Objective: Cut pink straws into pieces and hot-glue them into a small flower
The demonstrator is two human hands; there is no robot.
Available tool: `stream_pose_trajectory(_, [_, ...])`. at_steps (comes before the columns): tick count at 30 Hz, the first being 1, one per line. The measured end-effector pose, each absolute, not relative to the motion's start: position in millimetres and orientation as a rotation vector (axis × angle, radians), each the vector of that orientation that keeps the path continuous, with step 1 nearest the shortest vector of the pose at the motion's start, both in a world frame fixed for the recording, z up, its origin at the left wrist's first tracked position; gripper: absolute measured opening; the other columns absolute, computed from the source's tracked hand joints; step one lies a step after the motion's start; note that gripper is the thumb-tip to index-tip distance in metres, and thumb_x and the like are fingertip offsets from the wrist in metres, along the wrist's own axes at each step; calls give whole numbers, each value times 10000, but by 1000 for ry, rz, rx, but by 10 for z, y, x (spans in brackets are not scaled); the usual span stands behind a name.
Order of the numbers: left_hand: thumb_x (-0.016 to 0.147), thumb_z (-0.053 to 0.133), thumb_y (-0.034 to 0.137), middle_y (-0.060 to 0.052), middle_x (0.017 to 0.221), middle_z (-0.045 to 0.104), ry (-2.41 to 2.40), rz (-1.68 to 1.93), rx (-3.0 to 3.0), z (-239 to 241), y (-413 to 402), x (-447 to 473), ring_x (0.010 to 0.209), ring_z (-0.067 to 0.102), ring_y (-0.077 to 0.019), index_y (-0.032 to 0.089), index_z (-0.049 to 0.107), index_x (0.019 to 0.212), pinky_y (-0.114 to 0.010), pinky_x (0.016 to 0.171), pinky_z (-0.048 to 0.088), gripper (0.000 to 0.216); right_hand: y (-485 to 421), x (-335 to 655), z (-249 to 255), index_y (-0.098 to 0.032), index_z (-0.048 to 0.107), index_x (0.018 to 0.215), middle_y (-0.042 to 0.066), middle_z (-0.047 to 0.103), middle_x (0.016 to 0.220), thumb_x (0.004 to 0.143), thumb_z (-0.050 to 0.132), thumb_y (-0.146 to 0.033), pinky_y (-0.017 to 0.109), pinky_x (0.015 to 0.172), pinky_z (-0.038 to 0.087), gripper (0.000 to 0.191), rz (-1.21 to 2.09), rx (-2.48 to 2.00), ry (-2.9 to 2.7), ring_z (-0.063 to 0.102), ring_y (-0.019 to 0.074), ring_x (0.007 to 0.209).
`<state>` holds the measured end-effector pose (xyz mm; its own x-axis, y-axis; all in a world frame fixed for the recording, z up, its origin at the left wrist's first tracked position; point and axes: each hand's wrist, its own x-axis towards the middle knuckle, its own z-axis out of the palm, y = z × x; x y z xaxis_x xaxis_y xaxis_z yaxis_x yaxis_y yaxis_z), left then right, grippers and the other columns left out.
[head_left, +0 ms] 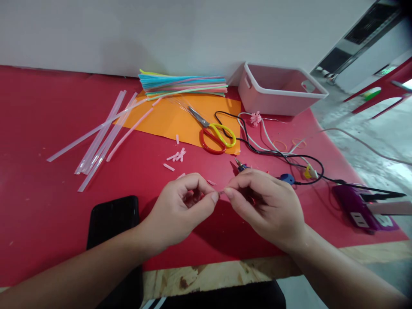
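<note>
My left hand (185, 210) and my right hand (268, 204) meet above the table's front part, fingertips almost touching. Between them they pinch a tiny pink strip (220, 192), mostly covered by the thumbs and forefingers. Similar short pink strips (176, 156) lie scattered just beyond my left hand. Behind my right hand, a tool with a metal tip (238, 163) is partly hidden. Scissors (207, 128) with one red and one yellow handle rest slightly spread on an orange sheet (180, 124). A small pink flower-like tuft (255, 119) lies on the cords farther back.
Long clear pinkish tubes (103, 137) lie at left, and a bundle of coloured fuzzy stems (183, 83) by the wall. A pink bin (273, 101) stands back right. Cords (273, 151) run to a purple power strip (354, 208). A black phone (112, 219) sits under my left forearm.
</note>
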<state>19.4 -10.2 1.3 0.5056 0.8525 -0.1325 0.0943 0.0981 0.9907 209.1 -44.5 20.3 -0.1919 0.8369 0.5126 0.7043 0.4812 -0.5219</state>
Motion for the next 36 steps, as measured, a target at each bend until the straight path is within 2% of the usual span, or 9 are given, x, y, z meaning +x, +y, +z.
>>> stream_pose_trajectory(6, [830, 638, 166, 36, 647, 524, 985, 849, 1741, -8, -126, 173, 595, 464, -108, 186, 587, 670, -250, 560, 380, 169, -489, 2081, 130, -212, 721, 889, 17, 770, 760, 907, 665, -107, 236, 684, 616, 121, -26, -1124, -2056, 715, 136, 664])
stream_pose_trajectory(10, [845, 641, 139, 39, 632, 537, 980, 930, 1781, -6, -141, 161, 578, 474, -100, 186, 612, 678, -236, 541, 383, 176, -497, 2118, 171, -185, 740, 943, 47, 798, 824, 921, 658, -106, 233, 742, 632, 116, 16, -1156, -2010, 750, 149, 727])
stream_pose_trajectory(16, [860, 649, 131, 26, 658, 579, 962, 982, 1836, -10, -137, 146, 593, 511, -107, 190, 611, 689, -239, 554, 416, 185, -494, 2125, 228, -182, 749, 919, 55, 794, 791, 880, 720, -153, 238, 696, 631, 57, 79, -1170, -1977, 748, 159, 698])
stream_pose_trajectory(25, [848, 698, 108, -21, 736, 694, 881, 1115, 2020, -31, -138, 145, 694, 625, -120, 175, 669, 756, -236, 659, 496, 118, -512, 2085, 236, -245, 724, 885, 8, 773, 749, 892, 682, -126, 229, 593, 586, 127, 253, -1191, -1947, 700, 129, 627])
stream_pose_trajectory(28, [880, 682, 159, -29, 801, 696, 886, 1031, 1871, -3, -135, 149, 706, 607, -120, 166, 707, 851, -235, 645, 491, 39, -514, 2101, 246, -239, 730, 884, 6, 767, 749, 881, 696, -123, 216, 552, 553, 121, 297, -1221, -1911, 683, 117, 610])
stream_pose_trajectory(31, [939, 614, 256, -37, 888, 699, 865, 836, 1548, 25, -103, 164, 724, 601, -123, 175, 716, 964, -234, 608, 477, 132, -519, 2113, 233, -218, 738, 881, 13, 768, 755, 878, 700, -128, 203, 506, 513, 98, 349, -1242, -1858, 662, 106, 587])
stream_pose_trajectory(33, [944, 603, 294, -6, 811, 664, 821, 731, 1325, 34, -76, 176, 638, 545, -103, 185, 708, 936, -221, 551, 439, 152, -517, 2112, 219, -208, 742, 863, 14, 763, 743, 872, 707, -138, 200, 488, 497, 78, 430, -1248, -1790, 657, 105, 578])
stream_pose_trajectory(36, [882, 690, 283, 37, 724, 599, 764, 653, 1147, 35, -55, 189, 566, 463, -81, 196, 702, 908, -207, 525, 416, 92, -500, 2096, 207, -196, 741, 801, 14, 752, 697, 845, 732, -157, 199, 483, 505, 59, 618, -1258, -1640, 657, 112, 564])
